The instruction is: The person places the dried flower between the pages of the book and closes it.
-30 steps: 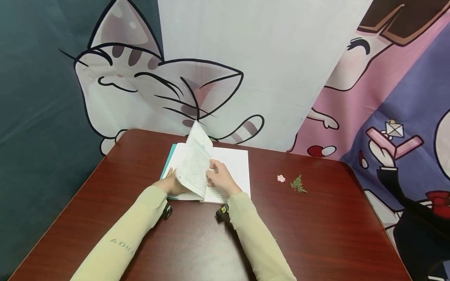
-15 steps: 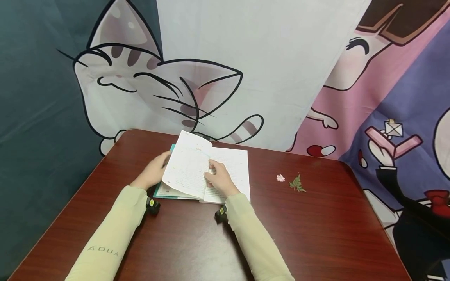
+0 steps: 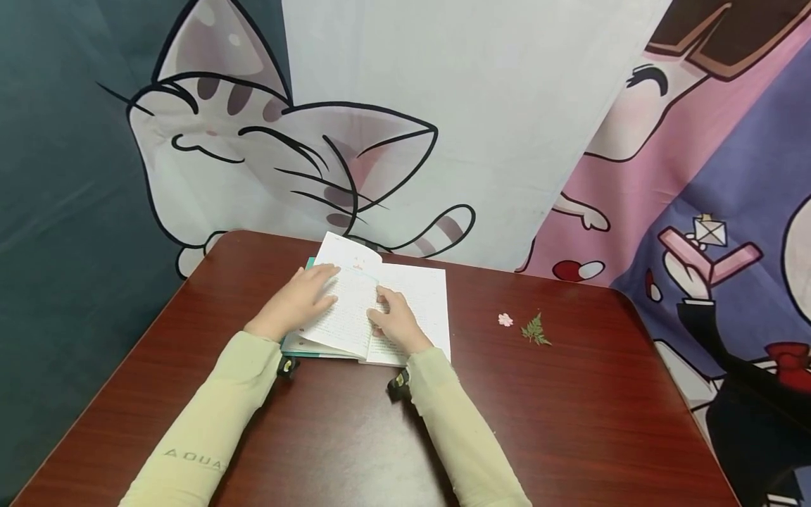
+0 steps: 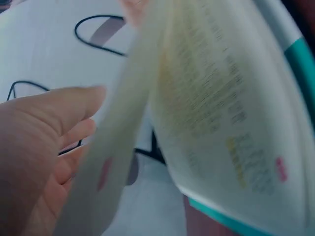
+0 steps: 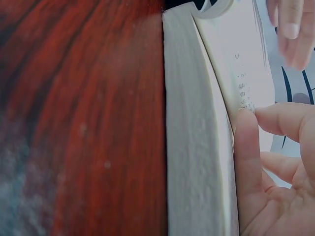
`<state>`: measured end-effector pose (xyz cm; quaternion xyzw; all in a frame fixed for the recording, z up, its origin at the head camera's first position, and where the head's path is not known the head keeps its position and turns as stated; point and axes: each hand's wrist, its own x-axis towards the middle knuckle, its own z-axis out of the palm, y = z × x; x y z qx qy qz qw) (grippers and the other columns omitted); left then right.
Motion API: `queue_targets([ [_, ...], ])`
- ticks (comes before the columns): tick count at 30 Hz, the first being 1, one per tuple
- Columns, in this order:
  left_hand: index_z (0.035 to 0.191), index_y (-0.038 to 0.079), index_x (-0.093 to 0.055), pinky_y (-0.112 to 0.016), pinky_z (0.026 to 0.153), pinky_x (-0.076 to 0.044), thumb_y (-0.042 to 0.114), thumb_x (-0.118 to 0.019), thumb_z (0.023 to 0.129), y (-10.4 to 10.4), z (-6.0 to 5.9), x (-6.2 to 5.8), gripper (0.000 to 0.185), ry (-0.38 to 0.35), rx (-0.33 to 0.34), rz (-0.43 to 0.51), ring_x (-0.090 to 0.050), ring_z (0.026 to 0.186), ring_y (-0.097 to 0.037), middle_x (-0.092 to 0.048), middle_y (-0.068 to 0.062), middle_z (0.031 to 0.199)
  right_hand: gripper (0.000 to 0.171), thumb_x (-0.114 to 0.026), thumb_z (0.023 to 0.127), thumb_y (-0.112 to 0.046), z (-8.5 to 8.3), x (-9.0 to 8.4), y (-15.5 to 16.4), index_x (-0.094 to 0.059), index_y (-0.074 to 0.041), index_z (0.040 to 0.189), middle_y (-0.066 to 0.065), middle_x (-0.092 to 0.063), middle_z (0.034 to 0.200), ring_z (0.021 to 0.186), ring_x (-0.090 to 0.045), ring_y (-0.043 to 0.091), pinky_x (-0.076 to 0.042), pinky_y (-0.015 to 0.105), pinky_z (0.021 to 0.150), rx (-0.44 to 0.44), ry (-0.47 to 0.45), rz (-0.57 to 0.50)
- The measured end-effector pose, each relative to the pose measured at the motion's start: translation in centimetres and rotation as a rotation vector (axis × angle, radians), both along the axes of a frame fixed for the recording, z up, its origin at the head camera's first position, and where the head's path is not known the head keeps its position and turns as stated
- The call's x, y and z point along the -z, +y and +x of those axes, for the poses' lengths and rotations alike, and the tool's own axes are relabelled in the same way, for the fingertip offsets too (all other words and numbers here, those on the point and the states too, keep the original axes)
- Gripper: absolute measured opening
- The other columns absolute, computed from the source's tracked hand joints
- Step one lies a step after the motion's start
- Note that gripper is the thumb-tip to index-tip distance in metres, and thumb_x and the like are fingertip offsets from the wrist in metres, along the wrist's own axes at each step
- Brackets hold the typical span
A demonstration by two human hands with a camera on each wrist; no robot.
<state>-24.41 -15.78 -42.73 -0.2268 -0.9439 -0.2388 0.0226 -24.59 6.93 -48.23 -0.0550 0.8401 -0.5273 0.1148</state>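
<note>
A thick book [image 3: 427, 296] with a teal cover lies spread on the table, its left leaves [image 3: 347, 320] raised a little above the cover. My left hand [image 3: 293, 301] reaches over these leaves, fingers extended and thumb apart. In the left wrist view, a blurred page [image 4: 115, 128] stands on edge beside that hand. On the right half, close to the spine, my right hand [image 3: 400, 325] rests with its index finger and thumb spread on the paper. From the right wrist, thumb and index finger overlap the printed page [image 5: 246, 69] above the thick page block [image 5: 194, 128].
To the right of the book, a small pink flower [image 3: 505, 320] and a green fern-like leaf [image 3: 535, 329] lie on the reddish-brown table [image 3: 570, 422]. Behind the table's far edge hangs a cloth backdrop [image 3: 507, 105] with cartoon cat drawings.
The lifted leaves have swung over to the left side. My left hand went out past their left edge, then came back right, over the page. My right hand stays nearly in place.
</note>
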Motion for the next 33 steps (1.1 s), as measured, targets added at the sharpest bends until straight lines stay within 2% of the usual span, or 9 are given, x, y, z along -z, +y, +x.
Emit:
queue_targets([
  [2, 0.15, -0.004, -0.043, -0.06, 0.12, -0.018, 0.023, -0.063, 0.101, 0.4, 0.1, 0.5, 0.06, -0.024, 0.027, -0.071, -0.037, 0.145, -0.04, -0.042, -0.026, 0.154, 0.064, -0.062, 0.099, -0.014, -0.1, 0.0, 0.0, -0.035, -0.007, 0.157, 0.011, -0.046, 0.136, 0.088, -0.058, 0.017, -0.059, 0.025, 0.068, -0.002, -0.003, -0.003],
  [5, 0.153, -0.003, -0.039, -0.062, 0.12, -0.016, 0.033, -0.066, 0.099, 0.7, 0.4, 1.2, 0.07, -0.07, 0.032, -0.133, -0.035, 0.146, -0.039, -0.04, -0.025, 0.156, 0.064, -0.063, 0.099, -0.014, -0.1, 0.1, -0.1, -0.036, -0.007, 0.157, 0.011, -0.046, 0.136, 0.088, -0.059, 0.017, -0.059, 0.025, 0.068, -0.002, -0.007, 0.0],
  [12, 0.157, 0.001, -0.033, -0.067, 0.118, -0.015, 0.048, -0.067, 0.095, 1.0, 0.8, 2.4, 0.085, -0.152, 0.05, -0.19, -0.031, 0.148, -0.04, -0.031, -0.025, 0.161, 0.062, -0.061, 0.1, -0.015, -0.2, 0.0, -0.2, -0.037, -0.009, 0.157, 0.01, -0.047, 0.136, 0.088, -0.06, 0.016, -0.059, 0.025, 0.069, 0.004, -0.009, 0.017],
  [20, 0.16, 0.001, -0.023, -0.06, 0.118, -0.024, 0.043, -0.066, 0.098, 1.4, 1.0, 2.8, 0.086, -0.272, 0.067, -0.137, -0.02, 0.15, -0.047, -0.015, -0.028, 0.165, 0.062, -0.063, 0.099, -0.014, -0.3, -0.1, -0.4, -0.038, -0.008, 0.156, 0.012, -0.048, 0.136, 0.091, -0.058, 0.018, -0.059, 0.024, 0.068, 0.004, 0.001, 0.009],
  [26, 0.159, -0.003, -0.02, -0.064, 0.118, -0.018, 0.041, -0.061, 0.101, 1.6, 1.0, 3.4, 0.084, -0.296, 0.085, -0.182, -0.013, 0.15, -0.051, -0.012, -0.031, 0.164, 0.063, -0.063, 0.097, -0.01, -0.4, 0.0, -0.4, -0.04, -0.007, 0.155, 0.013, -0.049, 0.137, 0.093, -0.057, 0.02, -0.06, 0.026, 0.069, 0.011, 0.009, -0.023],
  [33, 0.16, -0.002, -0.017, -0.068, 0.117, -0.012, 0.042, -0.058, 0.103, 2.0, 1.1, 3.9, 0.084, -0.334, 0.094, -0.192, -0.007, 0.152, -0.049, -0.009, -0.028, 0.165, 0.057, -0.06, 0.095, -0.008, -0.1, 0.3, 0.1, -0.047, -0.008, 0.151, 0.015, -0.055, 0.131, 0.089, -0.065, 0.019, -0.06, 0.027, 0.071, 0.053, -0.013, -0.09],
])
